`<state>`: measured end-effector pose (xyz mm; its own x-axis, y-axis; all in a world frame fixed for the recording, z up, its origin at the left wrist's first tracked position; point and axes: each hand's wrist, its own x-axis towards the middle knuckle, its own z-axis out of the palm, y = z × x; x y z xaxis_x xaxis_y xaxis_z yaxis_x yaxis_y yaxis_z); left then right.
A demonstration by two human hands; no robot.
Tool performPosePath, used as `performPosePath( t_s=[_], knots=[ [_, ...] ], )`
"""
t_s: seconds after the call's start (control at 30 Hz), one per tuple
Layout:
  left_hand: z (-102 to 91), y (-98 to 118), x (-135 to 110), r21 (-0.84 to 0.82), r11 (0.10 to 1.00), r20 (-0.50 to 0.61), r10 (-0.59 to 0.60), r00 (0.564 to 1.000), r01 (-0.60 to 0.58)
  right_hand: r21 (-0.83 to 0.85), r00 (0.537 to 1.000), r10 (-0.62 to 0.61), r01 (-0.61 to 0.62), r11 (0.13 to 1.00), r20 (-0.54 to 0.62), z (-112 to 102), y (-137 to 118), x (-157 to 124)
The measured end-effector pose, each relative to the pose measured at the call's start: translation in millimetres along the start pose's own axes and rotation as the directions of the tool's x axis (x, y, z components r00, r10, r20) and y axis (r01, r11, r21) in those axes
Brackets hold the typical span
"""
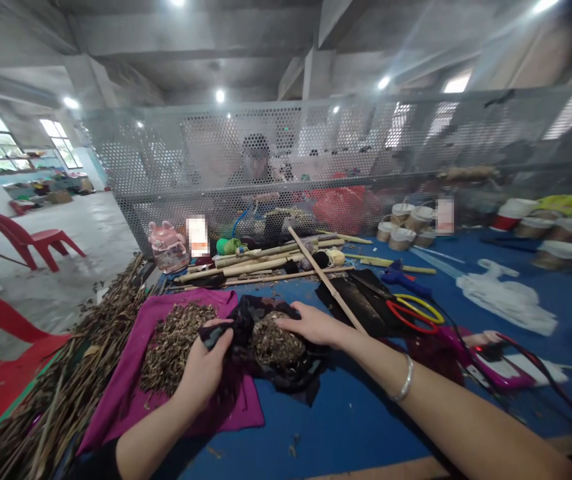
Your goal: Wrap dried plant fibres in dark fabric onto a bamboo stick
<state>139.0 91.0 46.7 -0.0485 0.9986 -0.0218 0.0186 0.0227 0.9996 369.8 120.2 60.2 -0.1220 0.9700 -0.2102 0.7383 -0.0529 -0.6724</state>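
A black cloth (311,390) lies crumpled on the blue table, with a clump of dried, chopped plant bits (275,341) in its middle. My left hand (207,363) is closed on the cloth's left edge, pinching a fold between thumb and fingers. From the other side, my right hand (316,325) grips the cloth's right edge, its thumb resting against the plant bits; its lower fingers are partly hidden. Under and beside my left hand, a magenta cloth (116,393) carries a larger pile of dried plant bits (179,347).
Long dried stalks (66,387) line the table's left edge. Bamboo sticks (261,263) lie behind the cloths. Red-handled and yellow-handled scissors (411,317), a magenta tool (503,373) with a cord and a plastic bag (509,297) are to the right. A perforated metal screen (166,160) stands behind; a person sits beyond.
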Motion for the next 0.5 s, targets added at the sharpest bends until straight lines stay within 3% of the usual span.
performPosePath(
  t_s=[0.07,0.13,0.23,0.3,0.4,0.5],
  knots=[
    [3.3,0,2,-0.190,0.968,-0.046,-0.177,0.983,0.165,0.015,0.999,0.048,-0.047,0.999,-0.016,0,-1,-4],
    [7.9,1,3,-0.301,0.916,-0.017,-0.282,0.959,0.263,0.097,0.997,0.073,-0.072,0.993,-0.005,-5,1,-9],
    [10.3,-3,0,-0.229,0.926,0.048,-0.297,0.954,0.300,0.238,0.988,0.146,-0.153,0.959,0.045,-19,9,-16],
    [7.1,-8,-5,-0.081,0.958,0.075,-0.269,0.960,0.275,0.295,0.967,0.227,-0.253,0.922,0.117,-28,18,-19],
    [-0.4,-14,-11,0.137,0.983,0.100,-0.134,0.986,0.120,0.389,0.943,0.283,-0.330,0.860,0.175,-36,28,-21],
    [-2.0,-13,-7,0.264,0.962,0.087,0.052,0.995,-0.074,0.540,0.971,0.237,-0.207,0.816,0.014,-37,24,-21]
  ],
)
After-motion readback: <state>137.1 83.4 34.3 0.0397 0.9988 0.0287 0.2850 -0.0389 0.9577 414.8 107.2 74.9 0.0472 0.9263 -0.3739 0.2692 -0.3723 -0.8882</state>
